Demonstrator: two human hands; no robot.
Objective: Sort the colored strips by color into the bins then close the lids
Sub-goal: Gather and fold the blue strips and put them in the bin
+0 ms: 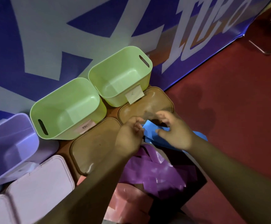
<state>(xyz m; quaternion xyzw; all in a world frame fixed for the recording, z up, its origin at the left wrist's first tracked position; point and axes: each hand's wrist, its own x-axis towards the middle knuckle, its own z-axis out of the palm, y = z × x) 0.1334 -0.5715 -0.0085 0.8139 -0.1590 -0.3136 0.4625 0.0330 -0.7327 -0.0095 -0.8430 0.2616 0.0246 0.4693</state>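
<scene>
Blue strips [149,126] lie bunched between my two hands, above a heap of purple strips [157,172] and pink strips [128,201]. My left hand [128,136] pinches the blue strips at their left edge with curled fingers. My right hand [175,131] curls over them from the right, thumb pressed on the blue. Two green bins [66,109] [121,73] stand open with paper labels on their near walls. A purple bin [7,146] stands open at the left.
Two brown lids [91,151] [149,102] lie flat in front of the green bins. Pale pink lids [41,188] lie at the lower left. A blue printed banner [66,29] hangs behind the bins. Red floor [236,102] spreads to the right.
</scene>
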